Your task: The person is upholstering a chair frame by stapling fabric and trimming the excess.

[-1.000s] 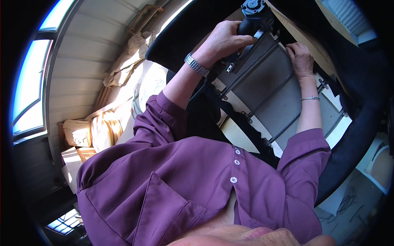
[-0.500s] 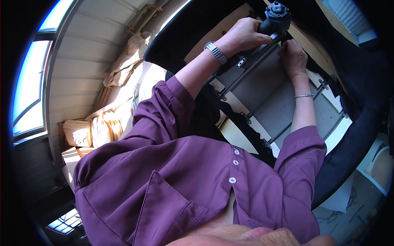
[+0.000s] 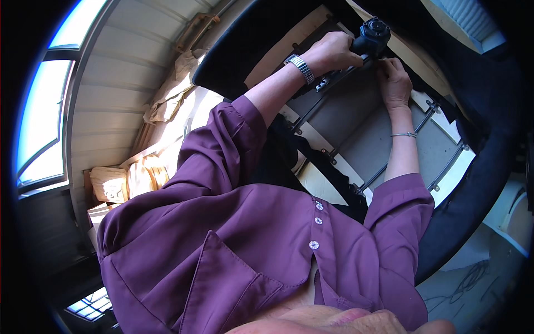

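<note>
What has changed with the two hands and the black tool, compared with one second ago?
The left hand, gripping the black power tool, carried it rightward along the upholstered frame's edge. The right hand closed in to just below the tool's nose, fingers on the frame. Unchanged: the grip on the tool, the frame with its metal springs.

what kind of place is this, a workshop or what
Likely an upholstery or furniture workshop: the left hand holds a black power tool against an upturned seat frame, with stacked cardboard boxes under a corrugated roof.
</note>
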